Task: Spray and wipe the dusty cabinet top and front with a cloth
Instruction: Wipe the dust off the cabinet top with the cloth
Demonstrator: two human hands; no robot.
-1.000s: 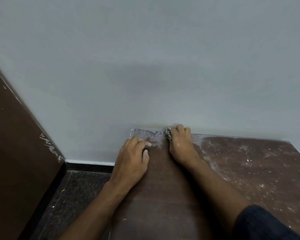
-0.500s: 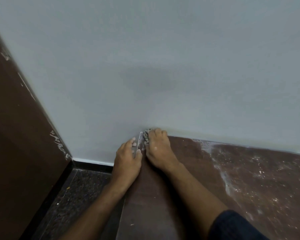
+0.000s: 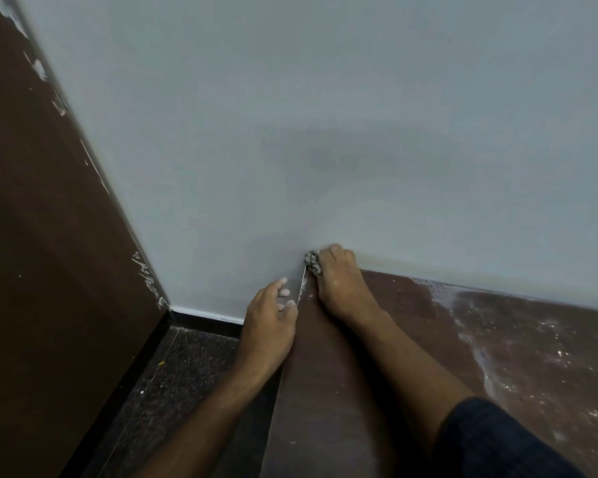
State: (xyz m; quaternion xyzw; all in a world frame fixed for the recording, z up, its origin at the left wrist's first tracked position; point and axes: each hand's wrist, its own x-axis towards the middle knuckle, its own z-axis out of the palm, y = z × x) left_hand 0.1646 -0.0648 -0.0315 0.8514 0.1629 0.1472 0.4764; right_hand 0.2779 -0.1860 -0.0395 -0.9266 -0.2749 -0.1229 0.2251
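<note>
The brown cabinet top runs from the middle to the right edge, against the wall. Its left part looks wiped; white dust still covers the right part. My right hand lies at the top's far left corner, its fingers bunched over a small grey cloth pressed against the wall. My left hand hangs just off the cabinet's left edge with dusty fingers loosely bent, cupped beside the rim and holding nothing. No spray bottle is in view.
A pale grey wall fills the upper view. A dark brown door or panel with white scuffs stands at the left. Between it and the cabinet lies a narrow strip of dark speckled floor with a black skirting.
My right hand has swept the cloth leftward along the wall to the cabinet's far left corner. My left hand has slid off the top to just beyond the left edge.
</note>
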